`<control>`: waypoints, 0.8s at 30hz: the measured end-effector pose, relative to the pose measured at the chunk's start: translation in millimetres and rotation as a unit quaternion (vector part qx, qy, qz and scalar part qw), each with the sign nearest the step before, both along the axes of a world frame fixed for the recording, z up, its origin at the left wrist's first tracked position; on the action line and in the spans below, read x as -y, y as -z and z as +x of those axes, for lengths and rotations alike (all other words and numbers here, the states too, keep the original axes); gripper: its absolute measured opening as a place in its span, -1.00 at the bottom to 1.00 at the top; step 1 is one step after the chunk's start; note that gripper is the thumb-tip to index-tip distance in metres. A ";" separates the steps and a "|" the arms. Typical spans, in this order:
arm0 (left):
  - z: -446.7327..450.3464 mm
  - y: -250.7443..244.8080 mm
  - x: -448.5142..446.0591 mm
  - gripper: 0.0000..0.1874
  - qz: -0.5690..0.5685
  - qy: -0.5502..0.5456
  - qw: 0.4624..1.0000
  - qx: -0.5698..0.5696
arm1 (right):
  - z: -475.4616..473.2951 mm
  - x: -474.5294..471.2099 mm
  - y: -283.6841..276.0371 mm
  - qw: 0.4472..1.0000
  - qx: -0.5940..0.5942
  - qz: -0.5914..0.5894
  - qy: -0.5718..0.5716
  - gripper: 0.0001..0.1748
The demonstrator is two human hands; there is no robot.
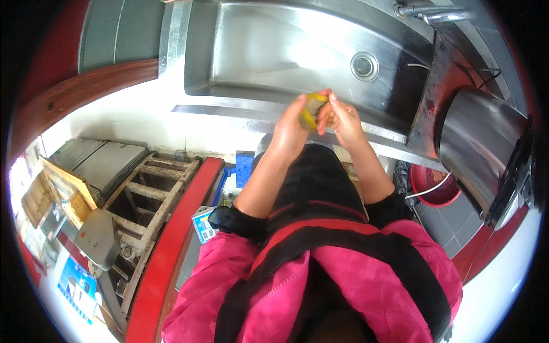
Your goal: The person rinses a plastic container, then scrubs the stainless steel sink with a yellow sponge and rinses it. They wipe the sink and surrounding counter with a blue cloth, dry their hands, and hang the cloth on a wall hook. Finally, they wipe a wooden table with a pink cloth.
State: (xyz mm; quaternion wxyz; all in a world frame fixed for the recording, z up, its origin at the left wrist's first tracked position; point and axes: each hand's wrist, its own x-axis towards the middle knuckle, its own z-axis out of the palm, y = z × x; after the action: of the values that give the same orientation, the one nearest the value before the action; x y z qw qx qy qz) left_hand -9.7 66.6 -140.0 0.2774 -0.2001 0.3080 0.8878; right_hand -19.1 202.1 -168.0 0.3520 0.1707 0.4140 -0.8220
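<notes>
Over the front edge of the stainless steel sink [257, 55], I hold a small grey-brown pad with yellow edges [316, 106]. It looks like a scouring sponge, though its exact kind is unclear. My left hand [291, 128] grips its left side, with the thumb in front and a finger along the far edge. At the pad's right edge, my right hand [346, 123] pinches the upper corner with its thumb, the other fingers curled beneath. Both hands are bare and the forearms are uncovered. The pad's underside is hidden.
A drain [364, 66] lies in the sink's right part, below a metal faucet [433, 13]. To the right stands a large metal pot [480, 141], above a red basin [433, 184]. At left are a red ledge [171, 248] and a rusty metal frame [148, 193].
</notes>
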 end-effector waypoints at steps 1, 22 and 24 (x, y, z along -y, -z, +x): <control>4.6 -2.3 4.4 -0.46 -0.044 0.012 0.999 -0.028 | 9.1 2.4 -1.5 0.992 0.026 0.121 0.023 -0.48; 140.8 33.7 90.9 -0.81 -0.379 0.092 0.903 -0.180 | 122.8 -69.5 38.7 0.638 -0.078 0.743 -0.189 -0.61; 151.4 38.6 118.4 -0.81 -0.376 0.044 0.917 -0.127 | 114.3 -9.0 50.1 0.710 -0.162 0.673 -0.130 -0.56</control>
State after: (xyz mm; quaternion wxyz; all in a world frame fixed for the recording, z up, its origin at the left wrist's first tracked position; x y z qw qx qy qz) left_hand 141.6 -51.7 -178.6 0.1786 -0.1613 0.6602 0.7115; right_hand 95.2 211.1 -218.1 0.1751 0.1713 0.9260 -0.2873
